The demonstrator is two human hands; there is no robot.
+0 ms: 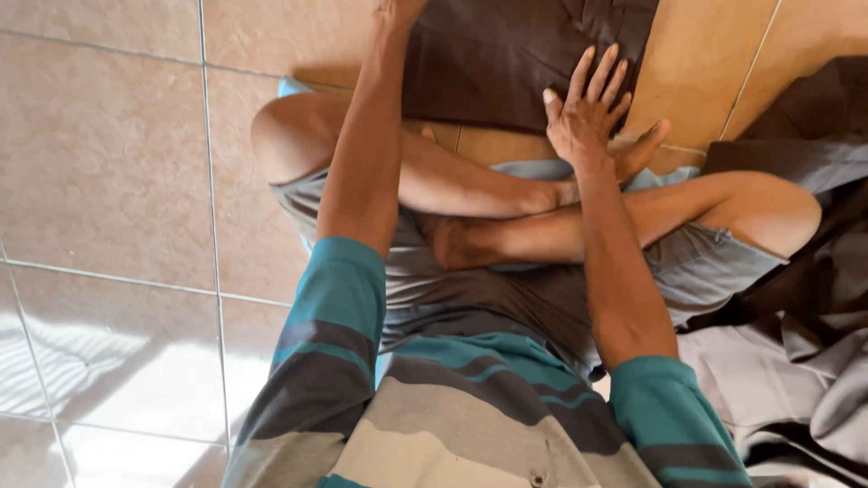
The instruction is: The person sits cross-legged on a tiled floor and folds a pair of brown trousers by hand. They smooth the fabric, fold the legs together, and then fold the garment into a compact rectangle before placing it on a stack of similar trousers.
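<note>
Person sits cross-legged on the tiled floor (108,181), camera looking straight down at both arms reaching fwd. Right hand (589,113) lies flat, fingers spread wide, palm pressing down on the near edge of a dark brown cloth (506,54) laid out on the floor ahead of the knees. Nothing pinched there, just an open hand pinning the fabric. Left hand (398,11) is way up at the top edge of the frame, mostly cropped; it sits at the cloth's left edge, but can't tell if its fingers are open or closed on anything.

The brown cloth looks folded into a flat rectangular pad, w/ faint creases across the top. Judging by that, it's soft, light, floppy: it'll sag and lose shape if lifted from one point. Not fragile, not slippery on tile, prob. slides a bit if pushed. Best hold looks like the two near corners or opposite edges, one per hand, pinched between thumb and fingers, so the fold stays together.

Relative to the hands: cloth is directly under the right palm, left side of it next to the left hand, whole thing just beyond the crossed shins.

Off to the right, a heap of grey-brown fabric (796,361) is bunched on the floor beside the right knee, not touched by either hand. Striped teal-and-grey shirt (470,416) fills the bottom of the view.
</note>
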